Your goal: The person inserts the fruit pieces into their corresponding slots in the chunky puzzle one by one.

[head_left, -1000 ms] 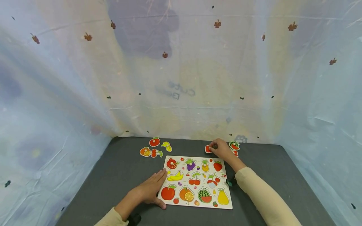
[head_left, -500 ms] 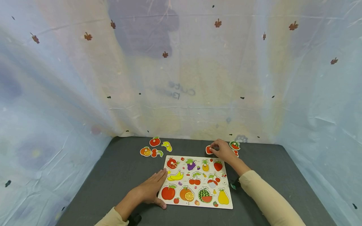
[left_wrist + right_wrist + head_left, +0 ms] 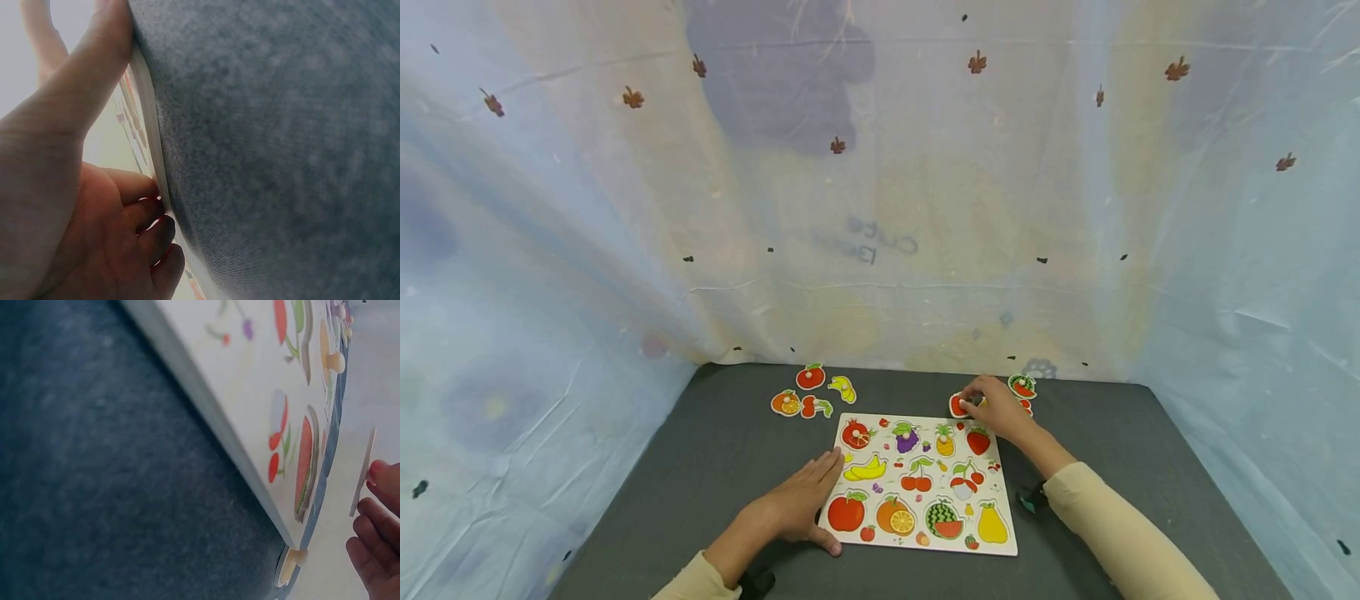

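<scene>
- From where I stand, the right hand is out at the board's one o'clock, its fingers closed in a pinch on a red fruit piece, which the right wrist view shows edge-on, apart from the board
- The fruit puzzle board lies flat on the dark tabletop, the left hand at its nine o'clock with fingers straight, touching the edge and gripping nothing
- Knobbed pieces sit in the board: pomegranate at ten o'clock, grapes at twelve, pineapple at one
- Beyond the right hand, towards two o'clock, lies a watermelon piece, with another red piece partly hidden beside it
- Off at ten o'clock is a cluster: round red piece, banana piece, orange piece, cherry piece
</scene>
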`<state>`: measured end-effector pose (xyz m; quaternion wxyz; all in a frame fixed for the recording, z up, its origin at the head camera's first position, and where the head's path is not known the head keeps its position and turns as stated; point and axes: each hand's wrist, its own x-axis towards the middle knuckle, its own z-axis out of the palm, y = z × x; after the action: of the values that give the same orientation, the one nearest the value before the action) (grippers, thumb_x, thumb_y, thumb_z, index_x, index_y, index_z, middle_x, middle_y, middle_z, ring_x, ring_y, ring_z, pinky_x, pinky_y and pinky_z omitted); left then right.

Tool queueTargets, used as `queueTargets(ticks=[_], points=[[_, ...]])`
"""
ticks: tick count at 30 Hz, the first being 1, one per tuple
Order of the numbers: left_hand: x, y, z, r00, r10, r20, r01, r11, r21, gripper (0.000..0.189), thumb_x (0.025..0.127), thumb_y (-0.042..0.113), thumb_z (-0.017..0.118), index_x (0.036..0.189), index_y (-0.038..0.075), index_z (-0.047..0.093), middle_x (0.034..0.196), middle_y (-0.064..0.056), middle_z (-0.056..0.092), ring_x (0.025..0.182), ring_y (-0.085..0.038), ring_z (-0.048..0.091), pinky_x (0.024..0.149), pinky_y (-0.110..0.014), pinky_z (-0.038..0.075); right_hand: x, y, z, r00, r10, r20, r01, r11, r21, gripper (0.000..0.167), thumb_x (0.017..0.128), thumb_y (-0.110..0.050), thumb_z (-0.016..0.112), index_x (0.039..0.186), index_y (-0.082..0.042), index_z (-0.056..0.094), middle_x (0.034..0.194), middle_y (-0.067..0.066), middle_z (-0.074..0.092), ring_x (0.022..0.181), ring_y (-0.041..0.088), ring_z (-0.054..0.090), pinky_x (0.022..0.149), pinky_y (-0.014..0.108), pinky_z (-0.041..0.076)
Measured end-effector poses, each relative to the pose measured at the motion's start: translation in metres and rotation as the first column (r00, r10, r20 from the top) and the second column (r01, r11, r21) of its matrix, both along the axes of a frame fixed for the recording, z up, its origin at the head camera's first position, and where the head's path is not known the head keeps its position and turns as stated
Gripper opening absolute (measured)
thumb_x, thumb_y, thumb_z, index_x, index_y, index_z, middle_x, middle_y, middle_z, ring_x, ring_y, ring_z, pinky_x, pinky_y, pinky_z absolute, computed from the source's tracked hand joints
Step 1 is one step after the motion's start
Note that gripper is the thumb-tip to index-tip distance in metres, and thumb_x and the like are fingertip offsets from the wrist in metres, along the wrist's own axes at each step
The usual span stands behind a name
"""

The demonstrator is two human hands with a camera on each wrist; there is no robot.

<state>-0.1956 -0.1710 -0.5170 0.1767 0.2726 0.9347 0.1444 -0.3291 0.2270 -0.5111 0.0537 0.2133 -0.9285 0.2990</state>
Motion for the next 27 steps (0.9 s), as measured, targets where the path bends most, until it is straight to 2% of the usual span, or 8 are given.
queueTargets(ticks=[3, 7, 10, 12, 15, 19, 27], points=[[-0.001, -0.001, -0.003, 1.0, -0.004, 0.002, 0.004, 1.0, 0.016, 0.137, 0.071, 0.062, 0.094, 0.167, -0.005, 0.023, 0.177, -0.021, 0.02, 0.164, -0.04, 0.019, 0.133, -0.053, 0.017, 0.004, 0.002, 0.001, 1.0, 0.006, 0.005, -0.006, 1.0, -0.006, 0.006, 0.102, -0.013, 0.076, 0.104, -0.007, 0.077, 0.108, 0.009, 0.067, 0.103, 0.034, 0.066, 0.089, 0.051, 0.057], [-0.007, -0.007, -0.018, 1.0, -0.011, -0.015, 0.012, 0.999, 0.047, 0.142, 0.068, 0.073, 0.089, 0.169, -0.002, 0.022, 0.177, -0.019, 0.019, 0.164, -0.038, 0.018, 0.133, -0.051, 0.015, 0.009, 0.006, 0.003, 1.0, 0.019, 0.015, -0.019, 1.0, -0.01, 0.007, 0.102, -0.012, 0.075, 0.104, -0.006, 0.076, 0.109, 0.012, 0.067, 0.103, 0.035, 0.065, 0.09, 0.053, 0.056], [-0.008, -0.008, -0.02, 1.0, -0.017, -0.013, 0.017, 0.998, 0.064, 0.144, 0.068, 0.078, 0.085, 0.17, 0.0, 0.021, 0.178, -0.019, 0.018, 0.164, -0.039, 0.016, 0.133, -0.052, 0.015, 0.013, 0.008, 0.003, 0.999, 0.024, 0.027, -0.023, 0.999, -0.024, 0.006, 0.102, -0.012, 0.076, 0.103, -0.006, 0.076, 0.109, 0.013, 0.067, 0.103, 0.035, 0.065, 0.093, 0.055, 0.056], [-0.007, -0.008, -0.018, 0.999, -0.032, -0.024, 0.034, 0.997, 0.065, 0.142, 0.07, 0.079, 0.083, 0.17, -0.001, 0.02, 0.177, -0.02, 0.019, 0.164, -0.04, 0.017, 0.134, -0.05, 0.014, 0.016, 0.01, 0.003, 0.999, 0.028, 0.025, -0.027, 0.999, -0.029, 0.007, 0.101, -0.012, 0.076, 0.103, -0.005, 0.075, 0.109, 0.012, 0.067, 0.104, 0.034, 0.065, 0.094, 0.056, 0.056], [-0.003, -0.005, -0.007, 1.0, -0.023, 0.003, 0.023, 0.998, 0.056, 0.14, 0.072, 0.072, 0.088, 0.169, -0.003, 0.021, 0.177, -0.021, 0.019, 0.164, -0.04, 0.017, 0.133, -0.052, 0.014, 0.019, 0.013, 0.002, 0.999, 0.034, 0.017, -0.033, 0.999, -0.028, 0.009, 0.101, -0.013, 0.077, 0.103, -0.005, 0.075, 0.11, 0.011, 0.067, 0.104, 0.034, 0.065, 0.095, 0.056, 0.057], [-0.002, -0.003, -0.004, 1.0, -0.011, 0.028, 0.01, 0.999, 0.043, 0.14, 0.071, 0.067, 0.091, 0.169, -0.004, 0.02, 0.177, -0.021, 0.018, 0.164, -0.04, 0.016, 0.133, -0.054, 0.015, 0.022, 0.017, 0.002, 0.999, 0.042, 0.01, -0.042, 0.999, -0.023, 0.008, 0.101, -0.012, 0.077, 0.104, -0.005, 0.076, 0.11, 0.011, 0.068, 0.105, 0.033, 0.066, 0.095, 0.056, 0.057], [-0.004, -0.004, -0.004, 1.0, -0.023, 0.018, 0.022, 0.998, 0.051, 0.142, 0.071, 0.074, 0.086, 0.169, -0.003, 0.019, 0.177, -0.021, 0.017, 0.164, -0.041, 0.016, 0.133, -0.054, 0.015, 0.025, 0.023, 0.001, 0.997, 0.072, -0.014, -0.072, 0.997, -0.004, 0.007, 0.101, -0.012, 0.077, 0.102, -0.005, 0.075, 0.108, 0.009, 0.068, 0.102, 0.033, 0.066, 0.093, 0.056, 0.058]])
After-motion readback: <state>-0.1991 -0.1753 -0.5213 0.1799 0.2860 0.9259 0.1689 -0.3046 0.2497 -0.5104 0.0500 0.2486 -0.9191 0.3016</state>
